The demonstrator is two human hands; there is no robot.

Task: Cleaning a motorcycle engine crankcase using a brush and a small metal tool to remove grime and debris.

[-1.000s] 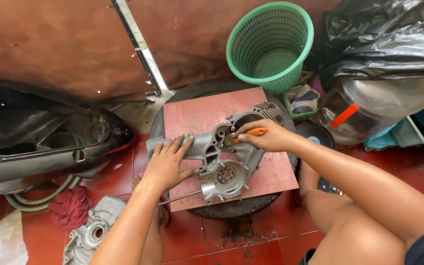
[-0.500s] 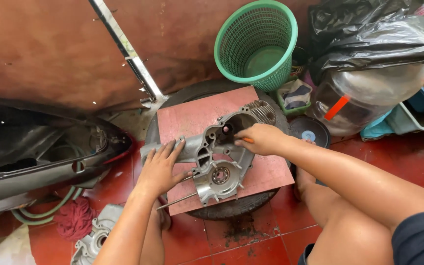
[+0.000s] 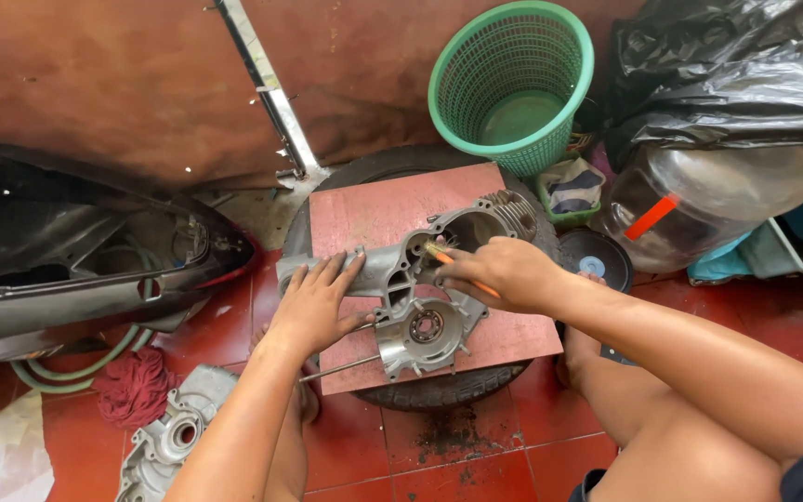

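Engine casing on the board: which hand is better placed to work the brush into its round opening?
Right. The right hand already holds the orange-handled brush with its tip at the engine casing opening, while the left hand lies flat on the casing's left arm, steadying it.

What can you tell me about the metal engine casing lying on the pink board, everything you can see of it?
The engine casing is a bare grey cast-metal part, dull and a bit grimy. It lies flat on the pink board, which rests on a tyre. One end has a large round opening, the near end a round bearing seat, and a long arm reaches left. The left hand presses flat on that arm. The right hand holds an orange-handled tool at the round opening.
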